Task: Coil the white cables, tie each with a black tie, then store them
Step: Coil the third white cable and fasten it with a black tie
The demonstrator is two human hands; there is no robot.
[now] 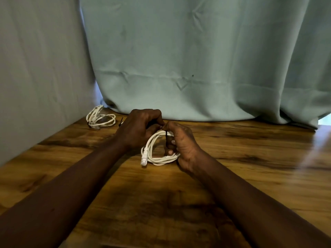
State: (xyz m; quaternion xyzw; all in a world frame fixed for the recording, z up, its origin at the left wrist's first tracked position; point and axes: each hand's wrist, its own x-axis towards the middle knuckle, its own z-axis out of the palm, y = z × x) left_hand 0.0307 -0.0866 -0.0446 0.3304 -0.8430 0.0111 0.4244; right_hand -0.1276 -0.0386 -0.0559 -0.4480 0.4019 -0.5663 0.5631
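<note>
The right hand (180, 143) clamps the coiled white cable (161, 160) steady, so the left hand's (139, 129) grip, probably pinching, can tighten the thin black tie (167, 136).

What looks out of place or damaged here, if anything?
Nothing looks damaged or spilled. One small thing: the plug sticks out at the near side of the white coil that the right hand grips, while the left hand pinches the black tie on it.
</note>
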